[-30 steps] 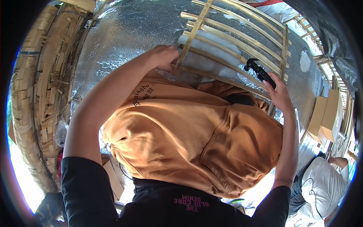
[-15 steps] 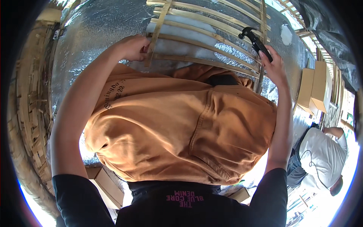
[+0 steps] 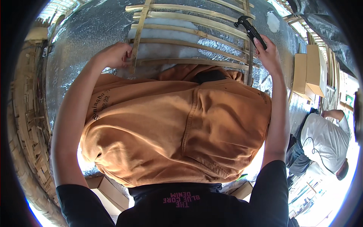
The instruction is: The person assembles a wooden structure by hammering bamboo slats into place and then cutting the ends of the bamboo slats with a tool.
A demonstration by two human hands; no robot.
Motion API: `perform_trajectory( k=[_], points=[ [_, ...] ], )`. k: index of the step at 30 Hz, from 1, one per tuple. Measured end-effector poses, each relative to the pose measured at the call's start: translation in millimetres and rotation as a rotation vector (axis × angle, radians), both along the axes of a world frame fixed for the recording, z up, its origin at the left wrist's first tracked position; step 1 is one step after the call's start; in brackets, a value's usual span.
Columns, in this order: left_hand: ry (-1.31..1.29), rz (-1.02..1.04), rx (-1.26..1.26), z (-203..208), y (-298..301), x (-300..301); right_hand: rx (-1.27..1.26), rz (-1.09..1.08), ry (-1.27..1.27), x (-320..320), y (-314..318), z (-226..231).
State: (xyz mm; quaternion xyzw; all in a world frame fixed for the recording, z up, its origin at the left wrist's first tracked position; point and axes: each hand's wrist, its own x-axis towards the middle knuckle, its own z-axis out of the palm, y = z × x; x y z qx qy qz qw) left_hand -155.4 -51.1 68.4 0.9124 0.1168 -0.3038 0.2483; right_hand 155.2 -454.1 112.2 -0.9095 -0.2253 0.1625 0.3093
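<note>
My right hand [image 3: 269, 56] grips a black claw hammer [image 3: 251, 31] by its handle, head up and to the left, over the right end of a slatted wooden frame [image 3: 193, 18]. At the frame's left side my left hand [image 3: 114, 55] is closed, its curled fingers against or just beside the left crosspiece [image 3: 138, 39]. What those fingers hold, if anything, is hidden. The frame has several pale, narrow slats running across two crosspieces. A brown-orange garment [image 3: 151, 121] covers my lap, just below the frame, with a dark patch or object at its upper edge.
Silvery foil sheeting [image 3: 83, 45] lies under and around the frame. Stacked wood strips [image 3: 32, 125] line the left side. Cardboard boxes [image 3: 316, 72] stand at right, and another box [image 3: 107, 193] at lower left. A person in a white shirt [image 3: 326, 138] sits at the right.
The whole view has shifted, so the frame, garment and boxes appear further left. Both hands appear shifted left too. The hammer stays in my right hand, slightly higher in the picture.
</note>
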Motion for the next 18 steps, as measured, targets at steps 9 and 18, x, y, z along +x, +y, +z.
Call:
perform_trajectory(
  k=[9, 18],
  points=[
    [-0.296, -0.218, 0.113, 72.1, -142.3, 78.9, 0.262, -0.177, -0.068, 15.8, -42.5, 26.7],
    [-0.709, -0.316, 0.490, -27.4, -219.7, 117.0, 0.492, -0.354, 0.193, -47.5, -85.4, 28.6]
  ],
)
